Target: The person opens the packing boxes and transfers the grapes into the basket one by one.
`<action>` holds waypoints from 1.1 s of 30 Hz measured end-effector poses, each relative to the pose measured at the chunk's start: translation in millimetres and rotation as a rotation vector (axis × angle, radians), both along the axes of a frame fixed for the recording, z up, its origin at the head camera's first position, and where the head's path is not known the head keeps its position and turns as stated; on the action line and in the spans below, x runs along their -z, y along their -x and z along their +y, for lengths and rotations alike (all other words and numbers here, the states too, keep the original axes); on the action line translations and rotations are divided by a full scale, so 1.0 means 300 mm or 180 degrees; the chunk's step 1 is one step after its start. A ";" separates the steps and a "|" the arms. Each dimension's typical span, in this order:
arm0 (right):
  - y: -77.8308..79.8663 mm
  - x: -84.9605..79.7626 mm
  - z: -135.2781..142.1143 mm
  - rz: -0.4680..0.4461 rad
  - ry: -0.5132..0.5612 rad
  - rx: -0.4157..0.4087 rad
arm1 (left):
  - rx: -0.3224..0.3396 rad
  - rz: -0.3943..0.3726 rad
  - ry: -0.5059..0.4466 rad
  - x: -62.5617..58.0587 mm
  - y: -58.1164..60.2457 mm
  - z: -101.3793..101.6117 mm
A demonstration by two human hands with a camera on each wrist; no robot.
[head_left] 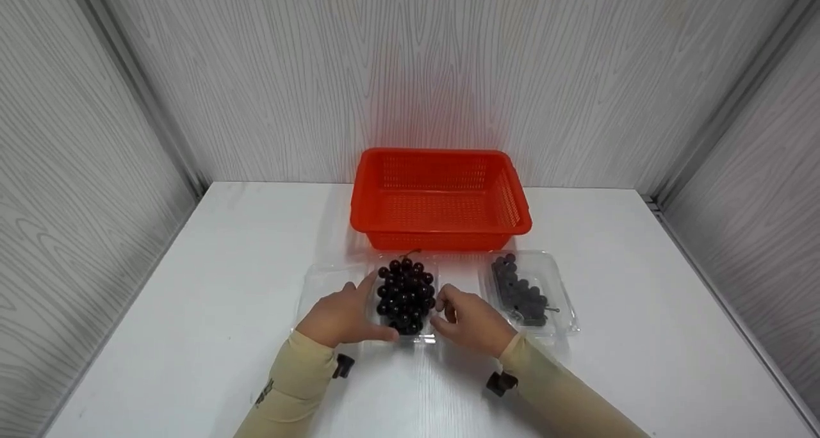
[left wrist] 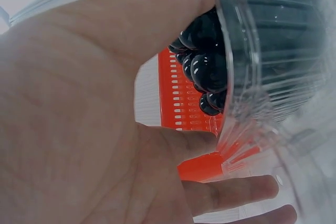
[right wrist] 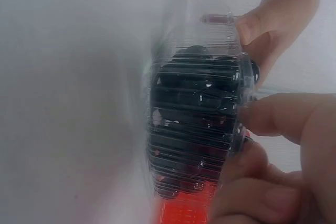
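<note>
Dark grapes (head_left: pixel 406 295) with a bit of stem at the far end fill a clear plastic box (head_left: pixel 425 339) in the middle of the table; its clear lid (head_left: pixel 325 283) lies folded out to the left. My left hand (head_left: pixel 343 313) is at the box's left side, index finger and thumb spread along the rim. In the left wrist view the other fingers (left wrist: pixel 231 192) stretch out straight beneath the rim. My right hand (head_left: pixel 474 319) has curled fingers at the right rim. From the right wrist, its thumb and fingers (right wrist: pixel 268 114) pinch that rim beside the grapes.
Behind the box stands an orange-red perforated basket (head_left: pixel 442 241) with nothing inside. To the right of my right hand sits a second clear box (head_left: pixel 558 297) holding grapes (head_left: pixel 522 291), which look hazy through the plastic. Patterned panels (head_left: pixel 288 73) enclose the white table on the back and sides.
</note>
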State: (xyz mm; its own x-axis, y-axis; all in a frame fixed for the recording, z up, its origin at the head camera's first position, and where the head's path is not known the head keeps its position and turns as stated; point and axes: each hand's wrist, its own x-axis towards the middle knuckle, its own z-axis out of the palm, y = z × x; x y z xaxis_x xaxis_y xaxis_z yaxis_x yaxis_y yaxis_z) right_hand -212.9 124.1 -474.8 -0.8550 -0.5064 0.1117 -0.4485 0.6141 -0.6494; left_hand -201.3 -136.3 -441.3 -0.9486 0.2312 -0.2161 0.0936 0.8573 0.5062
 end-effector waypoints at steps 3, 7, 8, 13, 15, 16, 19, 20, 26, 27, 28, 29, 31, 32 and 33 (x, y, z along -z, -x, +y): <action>-0.001 0.010 0.003 0.0159 0.0056 0.0078 | 0.0011 -0.0007 0.0024 0.000 -0.001 0.004; -0.001 0.007 0.011 0.0287 0.0075 0.0169 | 0.0038 0.0045 0.0046 -0.005 0.001 0.012; -0.001 0.002 0.013 0.0311 0.0077 0.0177 | 0.0041 0.0052 0.0044 -0.006 0.002 0.014; 0.007 -0.039 0.015 0.0398 0.0047 0.0145 | 0.0047 0.0067 0.0024 -0.009 0.005 0.018; 0.011 -0.053 0.010 0.0439 -0.0012 0.0091 | 0.0049 0.0077 0.0033 -0.008 0.006 0.018; 0.012 -0.059 0.007 0.0472 -0.0053 0.0066 | 0.0051 0.0081 0.0036 -0.007 0.006 0.018; 0.011 -0.079 -0.002 0.0533 -0.0083 -0.0012 | 0.0039 0.0058 0.0049 -0.008 0.006 0.019; 0.011 -0.088 -0.005 0.0547 -0.0078 -0.0035 | 0.0039 0.0054 0.0049 -0.008 0.006 0.020; 0.015 -0.130 -0.026 0.0508 -0.0282 -0.0144 | 0.0016 0.0004 0.0059 -0.013 0.004 0.015; 0.018 -0.133 -0.030 0.0494 -0.0341 -0.0158 | 0.0011 -0.0005 0.0068 -0.013 0.003 0.014; 0.021 -0.135 -0.034 0.0478 -0.0385 -0.0169 | 0.0004 -0.0016 0.0076 -0.013 0.002 0.012; 0.024 -0.137 -0.038 0.0440 -0.0438 -0.0160 | 0.0001 -0.0023 0.0080 -0.012 0.002 0.011; 0.030 -0.136 -0.048 0.0385 -0.0522 -0.0130 | -0.0010 -0.0031 0.0087 -0.010 -0.001 0.008; 0.033 -0.134 -0.052 0.0382 -0.0556 -0.0123 | -0.0010 -0.0024 0.0090 -0.009 -0.002 0.008; 0.035 -0.132 -0.056 0.0376 -0.0591 -0.0118 | -0.0013 -0.0017 0.0093 -0.007 -0.003 0.007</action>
State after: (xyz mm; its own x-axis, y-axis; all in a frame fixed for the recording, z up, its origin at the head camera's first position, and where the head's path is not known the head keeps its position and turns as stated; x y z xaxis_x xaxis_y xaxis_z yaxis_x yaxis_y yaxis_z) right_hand -223.5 107.2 -435.3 -0.8220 -0.5584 0.1119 -0.5392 0.6999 -0.4684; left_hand -200.4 -134.2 -439.1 -0.9483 0.2209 -0.2277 0.0875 0.8720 0.4816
